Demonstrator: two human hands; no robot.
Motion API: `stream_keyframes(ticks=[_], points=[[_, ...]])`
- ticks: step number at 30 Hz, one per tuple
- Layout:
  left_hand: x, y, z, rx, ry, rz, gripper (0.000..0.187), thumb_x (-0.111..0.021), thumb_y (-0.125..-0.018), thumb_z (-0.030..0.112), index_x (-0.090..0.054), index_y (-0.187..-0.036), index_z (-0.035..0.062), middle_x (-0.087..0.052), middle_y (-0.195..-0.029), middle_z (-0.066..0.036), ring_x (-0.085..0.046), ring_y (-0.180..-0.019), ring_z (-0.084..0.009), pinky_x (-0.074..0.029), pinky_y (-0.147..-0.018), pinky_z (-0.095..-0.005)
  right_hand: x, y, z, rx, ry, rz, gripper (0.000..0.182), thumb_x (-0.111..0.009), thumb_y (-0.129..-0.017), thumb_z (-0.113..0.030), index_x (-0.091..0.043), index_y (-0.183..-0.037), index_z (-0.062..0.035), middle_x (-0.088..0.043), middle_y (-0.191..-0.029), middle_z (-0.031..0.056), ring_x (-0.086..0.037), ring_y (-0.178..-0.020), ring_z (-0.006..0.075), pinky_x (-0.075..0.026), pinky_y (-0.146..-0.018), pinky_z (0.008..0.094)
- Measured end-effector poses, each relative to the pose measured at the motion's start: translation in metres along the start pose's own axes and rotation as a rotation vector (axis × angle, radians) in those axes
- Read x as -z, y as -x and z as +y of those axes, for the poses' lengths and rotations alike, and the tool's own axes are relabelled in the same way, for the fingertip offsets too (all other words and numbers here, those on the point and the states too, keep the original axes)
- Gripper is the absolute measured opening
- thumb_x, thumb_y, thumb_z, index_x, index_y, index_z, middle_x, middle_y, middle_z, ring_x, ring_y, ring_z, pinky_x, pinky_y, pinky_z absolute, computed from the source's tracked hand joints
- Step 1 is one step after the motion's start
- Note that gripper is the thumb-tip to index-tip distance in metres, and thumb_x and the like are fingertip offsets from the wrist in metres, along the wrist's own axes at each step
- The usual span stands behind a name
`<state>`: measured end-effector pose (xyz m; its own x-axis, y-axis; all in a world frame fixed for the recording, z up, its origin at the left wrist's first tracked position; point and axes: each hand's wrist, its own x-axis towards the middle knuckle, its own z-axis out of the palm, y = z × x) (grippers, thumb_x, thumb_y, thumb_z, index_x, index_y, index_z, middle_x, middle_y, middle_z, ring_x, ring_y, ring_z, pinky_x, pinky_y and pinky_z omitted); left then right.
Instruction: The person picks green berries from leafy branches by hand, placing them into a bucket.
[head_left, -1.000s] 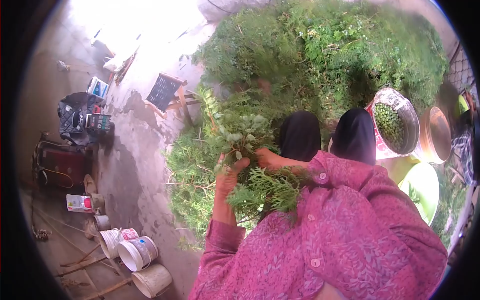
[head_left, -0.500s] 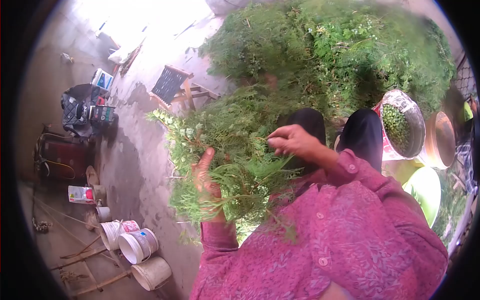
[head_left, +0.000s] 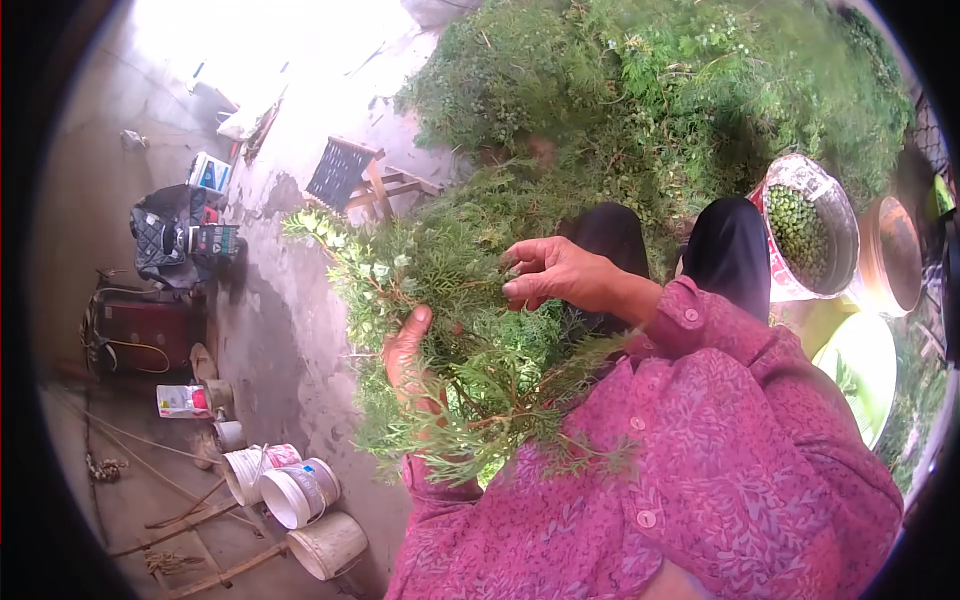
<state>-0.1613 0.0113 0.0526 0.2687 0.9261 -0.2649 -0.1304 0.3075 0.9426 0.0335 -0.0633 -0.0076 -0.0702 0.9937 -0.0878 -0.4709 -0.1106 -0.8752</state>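
My left hand (head_left: 404,350) is closed around a leafy evergreen branch (head_left: 480,385), its thumb lying along the front. Small pale green cones (head_left: 385,270) sit among the sprays at the branch's far left end. My right hand (head_left: 575,278) is at the right side of the foliage, thumb and fingers curved and apart, with nothing visible between them. Leaves partly cover my left fingers. To the right of my knees, a bucket (head_left: 846,215) contains many small green cones (head_left: 795,230).
A large heap of cut evergreen branches (head_left: 650,90) lies ahead. A small stool (head_left: 340,175) stands at its left. Further right are another bucket (head_left: 890,255) and a bright green basin (head_left: 865,375). Several white buckets (head_left: 300,495) and a wooden ladder-like frame (head_left: 200,570) lie lower left.
My right hand has moved left towards the branch, and its fingers have come apart from a pinch. My left hand keeps its hold, with the branch slightly turned.
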Motion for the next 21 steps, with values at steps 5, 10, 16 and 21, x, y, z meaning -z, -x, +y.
stream_keyframes(ticks=[5,10,16,21], points=[[-0.017,0.013,0.01,0.007,0.001,0.004,0.045,-0.067,-0.074,0.02,-0.051,-0.11,-0.0017,-0.061,-0.093,-0.011,-0.059,-0.073,-0.0211,-0.049,-0.059,-0.0306,0.004,0.007,0.001,-0.037,-0.085,0.053,0.033,-0.065,-0.082,-0.021,-0.053,-0.107,-0.0035,-0.061,-0.082,0.0019,-0.061,-0.068,0.0116,-0.048,-0.059,0.0219],[-0.011,0.012,0.006,-0.004,0.041,-0.038,0.055,-0.073,-0.068,0.014,-0.049,-0.113,-0.0072,-0.059,-0.099,-0.018,-0.061,-0.082,-0.0275,-0.053,-0.071,-0.0382,0.005,0.013,-0.001,-0.044,-0.126,0.075,0.025,-0.062,-0.084,-0.019,-0.054,-0.105,-0.0081,-0.059,-0.08,-0.0018,-0.061,-0.064,0.0106,-0.048,-0.057,0.0204],[-0.012,0.017,0.008,0.051,0.041,-0.046,0.059,-0.072,-0.068,0.01,-0.045,-0.119,-0.0023,-0.057,-0.105,-0.016,-0.059,-0.088,-0.0275,-0.052,-0.076,-0.0387,0.008,0.011,0.005,-0.122,-0.388,-0.031,0.019,-0.051,-0.091,-0.025,-0.056,-0.101,-0.0093,-0.052,-0.074,-0.0046,-0.06,-0.063,0.0116,-0.048,-0.056,0.022],[-0.001,0.014,0.006,0.09,0.018,-0.041,0.057,-0.071,-0.068,0.008,-0.046,-0.117,-0.0026,-0.058,-0.103,-0.015,-0.06,-0.086,-0.0272,-0.052,-0.075,-0.0384,0.01,0.01,0.009,-0.195,-0.487,-0.106,0.014,-0.052,-0.09,-0.022,-0.056,-0.096,-0.0096,-0.053,-0.07,-0.0037,-0.061,-0.062,0.0144,-0.048,-0.054,0.0244]])
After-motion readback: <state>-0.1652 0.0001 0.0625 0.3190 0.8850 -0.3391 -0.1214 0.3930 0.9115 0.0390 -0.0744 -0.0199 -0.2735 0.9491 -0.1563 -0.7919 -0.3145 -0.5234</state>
